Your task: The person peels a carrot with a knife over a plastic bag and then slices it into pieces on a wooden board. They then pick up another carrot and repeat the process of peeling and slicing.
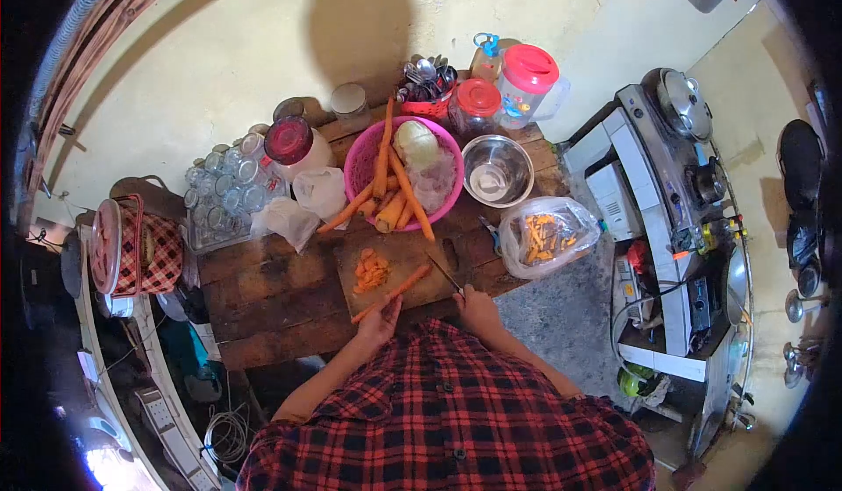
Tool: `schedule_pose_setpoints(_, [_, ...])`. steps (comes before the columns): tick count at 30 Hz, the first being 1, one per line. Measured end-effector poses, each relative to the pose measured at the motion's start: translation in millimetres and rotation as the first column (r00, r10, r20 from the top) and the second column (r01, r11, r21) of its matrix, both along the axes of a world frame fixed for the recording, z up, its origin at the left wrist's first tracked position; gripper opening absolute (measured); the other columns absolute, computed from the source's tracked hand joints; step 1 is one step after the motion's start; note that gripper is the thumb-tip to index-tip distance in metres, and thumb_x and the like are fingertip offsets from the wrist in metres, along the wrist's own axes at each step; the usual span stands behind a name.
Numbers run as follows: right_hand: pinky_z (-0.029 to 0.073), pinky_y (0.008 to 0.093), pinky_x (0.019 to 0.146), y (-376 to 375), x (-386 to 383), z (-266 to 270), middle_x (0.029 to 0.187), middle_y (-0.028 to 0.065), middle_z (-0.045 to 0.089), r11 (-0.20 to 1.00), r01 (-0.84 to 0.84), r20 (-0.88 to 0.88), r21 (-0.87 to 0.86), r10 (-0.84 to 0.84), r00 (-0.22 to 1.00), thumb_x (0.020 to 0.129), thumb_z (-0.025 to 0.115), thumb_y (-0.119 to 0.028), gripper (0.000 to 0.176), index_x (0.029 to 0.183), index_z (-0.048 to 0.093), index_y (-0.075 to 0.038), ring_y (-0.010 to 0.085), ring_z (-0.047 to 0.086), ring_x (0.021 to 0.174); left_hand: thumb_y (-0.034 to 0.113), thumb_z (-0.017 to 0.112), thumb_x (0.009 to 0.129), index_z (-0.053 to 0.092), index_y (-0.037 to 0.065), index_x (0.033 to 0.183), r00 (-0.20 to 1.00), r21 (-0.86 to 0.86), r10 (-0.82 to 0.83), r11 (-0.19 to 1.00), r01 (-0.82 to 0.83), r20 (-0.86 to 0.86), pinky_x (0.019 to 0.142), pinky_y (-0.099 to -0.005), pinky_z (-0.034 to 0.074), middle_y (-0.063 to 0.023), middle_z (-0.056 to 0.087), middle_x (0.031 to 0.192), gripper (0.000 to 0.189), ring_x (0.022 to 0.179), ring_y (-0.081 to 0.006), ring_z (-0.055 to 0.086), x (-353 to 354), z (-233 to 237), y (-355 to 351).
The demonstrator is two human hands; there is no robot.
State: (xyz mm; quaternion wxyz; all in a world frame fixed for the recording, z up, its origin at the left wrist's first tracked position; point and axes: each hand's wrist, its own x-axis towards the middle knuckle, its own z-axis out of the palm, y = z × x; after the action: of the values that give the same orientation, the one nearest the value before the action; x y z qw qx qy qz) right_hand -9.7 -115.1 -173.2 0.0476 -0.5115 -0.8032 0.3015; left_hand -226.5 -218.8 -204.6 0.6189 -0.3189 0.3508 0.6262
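Note:
A long peeled carrot point(415, 278) lies slantwise over the wooden cutting board point(399, 254), and my left hand point(381, 323) is closed around it near the board's front edge. My right hand point(480, 309) grips a knife point(445, 270), its blade pointing away from me just right of the carrot. Carrot slices point(370, 270) sit in a small pile on the board's left half. Behind the board stands a pink basket point(353, 160) with several whole carrots point(410, 195) and a pale green cabbage point(416, 144).
Right of the board, a clear plastic bag point(574, 256) holds orange peelings. A steel bowl point(524, 180) stands behind it. Glass jars point(230, 184) and a red-lidded pitcher point(524, 88) line the wooden table's point(263, 302) back. A stove point(653, 162) is at right.

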Motion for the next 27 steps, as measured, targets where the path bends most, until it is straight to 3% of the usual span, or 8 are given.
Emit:
schedule_pose_setpoints(4, [0.045, 0.0538, 0.057, 3.2, -2.7, 2.6, 0.068, 0.0254, 0.059, 1.000, 0.003, 0.049, -0.023, -0.002, 0.999, 0.089, 0.050, -0.030, 0.030, 0.087, 0.047, 0.000, 0.0448, 0.058, 0.065, 0.008, 0.058, 0.087, 0.055, -0.003, 0.095, 1.000, 0.017, -0.010, 1.000, 0.010, 0.007, 0.091, -0.0286, 0.051, -0.0097, 0.059, 0.100, 0.013, 0.102, -0.0225, 0.057, -1.2, -11.5, -0.4])
schedule_pose_setpoints(10, [0.047, 0.0531, 0.061, 7.3, -9.7, 20.7, 0.072, 0.0254, 0.060, 0.995, 0.033, 0.114, -0.095, -0.022, 0.993, 0.087, 0.052, -0.026, 0.027, 0.087, 0.050, 0.001, 0.0438, 0.060, 0.070, 0.003, 0.056, 0.087, 0.053, -0.003, 0.104, 0.999, -0.047, 0.029, 0.998, -0.030, -0.020, 0.090, -0.0283, 0.052, -0.0131, 0.056, 0.105, 0.018, 0.101, -0.0251, 0.057, 1.1, -0.4, 1.1])
schedule_pose_setpoints(17, [0.048, 0.0516, 0.064, 11.8, -13.4, 32.7, 0.077, 0.0256, 0.061, 0.995, -0.024, 0.165, -0.100, 0.040, 0.985, 0.087, 0.052, -0.025, 0.027, 0.089, 0.049, 0.002, 0.0435, 0.060, 0.074, 0.005, 0.055, 0.088, 0.053, -0.003, 0.104, 0.996, -0.013, -0.047, 0.999, 0.046, -0.081, 0.087, -0.0261, 0.053, -0.0120, 0.057, 0.102, 0.017, 0.099, -0.0234, 0.059, -3.8, -1.1, 0.8])
schedule_pose_setpoints(19, [0.048, 0.0517, 0.064, 11.8, -14.0, 24.7, 0.077, 0.0257, 0.061, 0.995, -0.014, 0.155, -0.094, 0.029, 0.987, 0.087, 0.052, -0.025, 0.027, 0.089, 0.049, 0.002, 0.0434, 0.060, 0.075, 0.005, 0.056, 0.088, 0.054, -0.002, 0.103, 0.994, -0.009, -0.079, 0.997, 0.080, 0.080, 0.084, -0.0250, 0.054, -0.0120, 0.059, 0.101, 0.017, 0.097, -0.0232, 0.060, -10.3, -8.9, -2.9])
schedule_pose_setpoints(20, [0.048, 0.0518, 0.065, 12.2, -14.6, 20.5, 0.077, 0.0257, 0.061, 0.996, -0.003, 0.145, -0.089, 0.016, 0.989, 0.087, 0.052, -0.025, 0.027, 0.090, 0.049, 0.002, 0.0432, 0.060, 0.075, 0.005, 0.056, 0.088, 0.054, -0.002, 0.103, 0.994, -0.008, -0.078, 0.997, 0.079, 0.080, 0.084, -0.0250, 0.054, -0.0120, 0.059, 0.101, 0.017, 0.097, -0.0232, 0.060, -9.3, -13.6, -2.5])
schedule_pose_setpoints(22, [0.048, 0.0516, 0.065, 13.4, -15.9, 16.7, 0.076, 0.0259, 0.061, 0.996, -0.001, 0.151, -0.090, 0.015, 0.988, 0.087, 0.052, -0.025, 0.027, 0.090, 0.049, 0.002, 0.0429, 0.060, 0.075, 0.007, 0.057, 0.087, 0.055, -0.003, 0.101, 0.994, -0.046, -0.076, 0.996, 0.073, -0.076, 0.083, -0.0247, 0.055, -0.0122, 0.060, 0.100, 0.017, 0.098, -0.0231, 0.060, -4.8, -16.1, 0.4])
schedule_pose_setpoints(27, [0.049, 0.0509, 0.064, 15.3, -15.7, -2.7, 0.076, 0.0262, 0.061, 0.991, 0.000, 0.158, -0.136, 0.021, 0.987, 0.087, 0.051, -0.025, 0.027, 0.090, 0.049, 0.002, 0.0416, 0.061, 0.074, 0.006, 0.057, 0.087, 0.054, -0.004, 0.098, 0.999, -0.066, -0.036, 0.997, 0.035, -0.007, 0.083, -0.0252, 0.055, -0.0124, 0.060, 0.100, 0.015, 0.098, -0.0230, 0.060, -5.7, -9.9, 2.1])
